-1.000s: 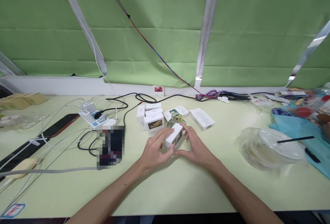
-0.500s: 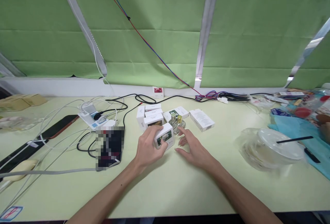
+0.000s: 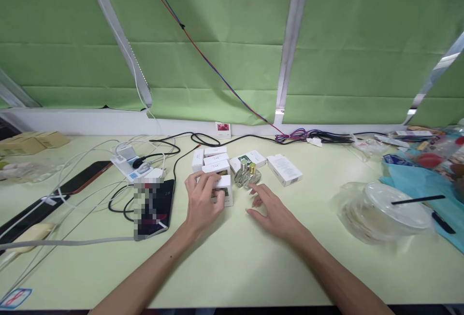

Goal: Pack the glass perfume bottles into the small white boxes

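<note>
My left hand [image 3: 203, 198] has its fingers curled round a small white box [image 3: 226, 195] with a dark green picture. That box stands on the table, right in front of several similar white boxes [image 3: 215, 162]. To its right are two clear glass bottles, one with a silvery cap [image 3: 240, 177] and one with a gold cap [image 3: 253, 176]. My right hand [image 3: 272, 209] is open beside the bottles, thumb and fingers apart, holding nothing. Its fingertips come close to the gold-capped bottle; I cannot tell whether they touch. Behind the bottles lies another white box [image 3: 255, 158].
A flat white box [image 3: 284, 169] lies farther right. On the left are a phone [image 3: 161, 206], a power strip [image 3: 130, 165] and tangled cables. At right stands a lidded plastic bowl [image 3: 395, 204] in a bag with a black straw. A small card box [image 3: 223, 130] leans on the back wall.
My left hand has moved a little left with the white box, which now stands upright against the group rather than tilted. My right hand has hardly moved.
</note>
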Demonstrator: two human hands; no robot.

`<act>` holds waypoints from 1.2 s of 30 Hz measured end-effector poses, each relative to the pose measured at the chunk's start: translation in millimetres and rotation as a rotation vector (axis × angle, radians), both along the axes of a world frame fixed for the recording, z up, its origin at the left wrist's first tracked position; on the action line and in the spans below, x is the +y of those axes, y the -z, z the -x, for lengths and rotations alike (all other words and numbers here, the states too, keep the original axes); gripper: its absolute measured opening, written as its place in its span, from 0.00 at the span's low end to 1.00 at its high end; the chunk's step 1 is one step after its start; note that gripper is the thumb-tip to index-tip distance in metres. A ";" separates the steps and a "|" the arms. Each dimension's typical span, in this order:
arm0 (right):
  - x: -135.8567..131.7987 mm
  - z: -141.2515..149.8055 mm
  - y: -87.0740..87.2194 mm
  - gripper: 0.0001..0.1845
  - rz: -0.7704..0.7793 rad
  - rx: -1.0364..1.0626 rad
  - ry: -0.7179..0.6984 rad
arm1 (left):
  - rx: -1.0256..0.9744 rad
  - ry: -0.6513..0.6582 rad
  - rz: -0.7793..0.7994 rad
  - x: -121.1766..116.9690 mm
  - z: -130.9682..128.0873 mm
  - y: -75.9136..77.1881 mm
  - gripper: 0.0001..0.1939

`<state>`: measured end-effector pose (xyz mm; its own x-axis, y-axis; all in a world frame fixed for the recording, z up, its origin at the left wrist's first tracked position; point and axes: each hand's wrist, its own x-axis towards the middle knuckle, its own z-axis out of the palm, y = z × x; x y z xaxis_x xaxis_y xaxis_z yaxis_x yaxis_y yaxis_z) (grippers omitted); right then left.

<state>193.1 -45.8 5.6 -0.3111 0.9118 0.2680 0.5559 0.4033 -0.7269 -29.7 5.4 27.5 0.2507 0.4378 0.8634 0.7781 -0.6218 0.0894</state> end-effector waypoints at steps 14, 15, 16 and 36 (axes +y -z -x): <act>-2.6 0.8 -2.4 0.27 0.001 -0.054 -0.011 | 0.063 -0.047 0.110 1.7 -1.4 1.4 0.22; -2.8 0.8 -2.5 0.27 0.003 -0.059 -0.010 | 0.068 -0.052 0.114 1.7 -1.5 1.4 0.22; -3.0 0.8 -2.6 0.26 0.004 -0.063 -0.010 | 0.071 -0.057 0.117 1.7 -1.7 1.4 0.22; 3.9 -5.1 -1.3 0.21 -0.274 0.139 0.116 | 0.118 -0.097 0.148 -0.8 -5.8 5.7 0.23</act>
